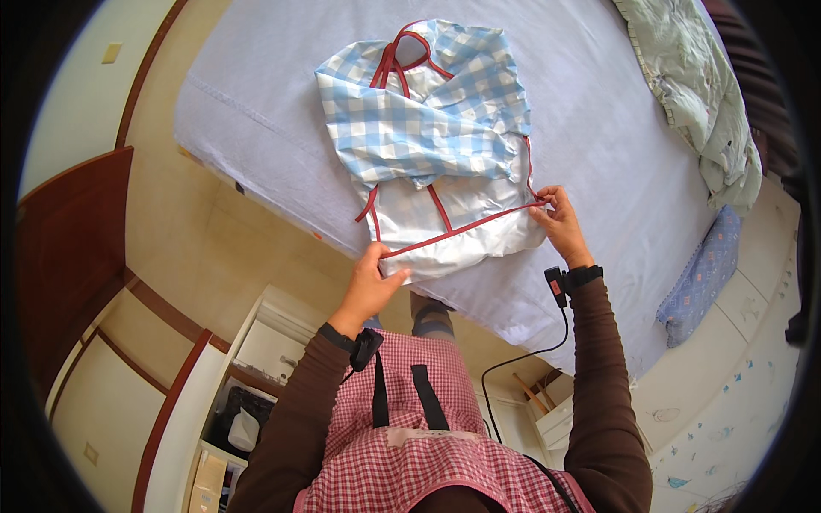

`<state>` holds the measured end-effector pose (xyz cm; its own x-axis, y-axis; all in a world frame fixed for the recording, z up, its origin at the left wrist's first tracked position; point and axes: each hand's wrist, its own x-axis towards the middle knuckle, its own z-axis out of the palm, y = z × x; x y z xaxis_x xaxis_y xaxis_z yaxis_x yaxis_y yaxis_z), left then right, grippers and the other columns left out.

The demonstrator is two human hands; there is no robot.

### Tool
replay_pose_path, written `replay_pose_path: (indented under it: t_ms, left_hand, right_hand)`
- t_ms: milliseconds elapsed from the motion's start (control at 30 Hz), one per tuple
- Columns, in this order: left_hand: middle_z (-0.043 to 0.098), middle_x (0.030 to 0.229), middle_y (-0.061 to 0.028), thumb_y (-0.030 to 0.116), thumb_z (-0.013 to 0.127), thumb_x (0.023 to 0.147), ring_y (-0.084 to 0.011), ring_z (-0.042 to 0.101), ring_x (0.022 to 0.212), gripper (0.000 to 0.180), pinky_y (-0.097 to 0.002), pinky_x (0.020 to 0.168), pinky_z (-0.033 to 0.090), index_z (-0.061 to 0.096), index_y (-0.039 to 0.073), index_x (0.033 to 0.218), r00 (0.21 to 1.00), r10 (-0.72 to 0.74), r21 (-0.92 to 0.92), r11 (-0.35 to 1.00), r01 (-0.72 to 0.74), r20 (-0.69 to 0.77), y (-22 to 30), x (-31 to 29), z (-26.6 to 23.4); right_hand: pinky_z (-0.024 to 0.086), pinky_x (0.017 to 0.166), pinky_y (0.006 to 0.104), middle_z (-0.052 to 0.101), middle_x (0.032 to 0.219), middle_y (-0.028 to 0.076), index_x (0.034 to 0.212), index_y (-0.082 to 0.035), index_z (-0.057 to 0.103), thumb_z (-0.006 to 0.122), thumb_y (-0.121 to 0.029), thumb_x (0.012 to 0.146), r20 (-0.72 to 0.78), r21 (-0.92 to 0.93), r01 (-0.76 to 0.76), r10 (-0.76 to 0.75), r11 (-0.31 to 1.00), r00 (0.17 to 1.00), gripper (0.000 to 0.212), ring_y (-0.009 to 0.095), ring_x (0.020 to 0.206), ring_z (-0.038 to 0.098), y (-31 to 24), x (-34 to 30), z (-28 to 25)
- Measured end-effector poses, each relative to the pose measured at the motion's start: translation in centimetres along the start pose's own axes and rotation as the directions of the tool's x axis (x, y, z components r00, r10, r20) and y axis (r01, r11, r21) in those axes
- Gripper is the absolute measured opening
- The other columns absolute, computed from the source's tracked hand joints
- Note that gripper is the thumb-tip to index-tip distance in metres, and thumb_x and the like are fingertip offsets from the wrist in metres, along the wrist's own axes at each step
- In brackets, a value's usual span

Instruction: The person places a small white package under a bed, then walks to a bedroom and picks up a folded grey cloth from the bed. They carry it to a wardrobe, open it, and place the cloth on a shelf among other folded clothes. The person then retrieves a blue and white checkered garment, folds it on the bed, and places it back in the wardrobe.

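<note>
A blue-and-white checked smock (428, 128) with red trim lies on the bed, its sleeves folded across the middle and its neck opening at the far end. The near part shows the pale inner side, with a red-bound hem slanting across it. My left hand (368, 289) grips the near left corner of this hem between thumb and fingers. At the right end of the same hem, my right hand (561, 224) pinches the red edge. Red ties hang loose at the neck and at the left side.
The bed (616, 162) has a pale lavender sheet. A light green quilt (684, 85) lies at its far right, with a blue patterned pillow (703, 278) beside the right edge. A black cable (513, 359) runs from my right wrist. An open cabinet (248, 402) stands at lower left.
</note>
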<state>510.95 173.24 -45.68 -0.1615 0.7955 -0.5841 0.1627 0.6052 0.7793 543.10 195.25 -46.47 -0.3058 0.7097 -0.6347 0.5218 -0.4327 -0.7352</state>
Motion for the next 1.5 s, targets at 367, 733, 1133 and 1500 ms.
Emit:
replay_pose_path:
  t_ms: [367, 733, 1133, 1500]
  left_hand:
    - [0.062, 0.095, -0.0046, -0.003, 0.059, 0.091, -0.0057, 0.055, 0.080, 0.036, -0.0232, 0.068, 0.046, 0.047, 0.009, 0.123, 0.980, -0.136, -0.709, 0.677, 0.198, 0.145, -2.5, -0.1, -0.4]
    - [0.054, 0.101, -0.0055, -0.001, 0.075, 0.072, -0.0203, 0.055, 0.086, 0.048, -0.0305, 0.078, 0.048, 0.064, 0.005, 0.119, 0.952, 0.302, 0.136, 0.946, -0.295, -0.041, 3.0, -1.2, -4.1]
    - [0.059, 0.087, -0.0017, 0.021, 0.052, 0.102, -0.0093, 0.051, 0.078, 0.027, -0.0277, 0.073, 0.046, 0.053, -0.005, 0.110, 0.796, 0.096, -0.360, 0.855, -0.373, -0.597, 7.4, 13.2, -9.0]
    - [0.046, 0.138, -0.0190, 0.026, 0.062, 0.094, -0.0287, 0.046, 0.124, 0.048, -0.0500, 0.107, 0.031, 0.046, 0.005, 0.135, 0.516, 0.671, 0.707, 0.687, -0.165, -0.532, 10.3, 16.1, -8.8]
  right_hand:
    - [0.050, 0.100, 0.0450, 0.006, 0.161, 0.016, 0.131, -0.018, 0.047, 0.080, 0.007, 0.062, 0.253, -0.584, 0.434, -0.353, 0.686, 0.900, 0.080, 0.040, 0.144, 0.026, -1.9, -6.0, 1.0]
    - [0.042, 0.095, 0.0360, 0.062, 0.127, 0.008, 0.084, -0.006, 0.064, 0.075, 0.000, 0.066, -0.069, -0.641, 0.395, -0.562, 0.658, 0.824, 0.022, 0.027, 0.113, 0.052, -6.9, -4.6, -0.9]
    - [0.046, 0.069, 0.0292, 0.056, 0.081, 0.006, 0.098, -0.004, 0.054, 0.063, -0.022, 0.097, -0.306, -0.331, 0.581, -0.667, 0.744, 0.679, 0.020, 0.013, 0.075, 0.049, -18.5, 15.3, 4.1]
    - [0.050, 0.076, 0.0401, 0.066, 0.093, 0.022, 0.106, -0.002, 0.052, 0.064, -0.032, 0.095, -0.356, -0.468, 0.360, -0.545, 0.807, 0.759, 0.034, 0.034, 0.085, 0.064, -18.6, 23.5, 7.1]
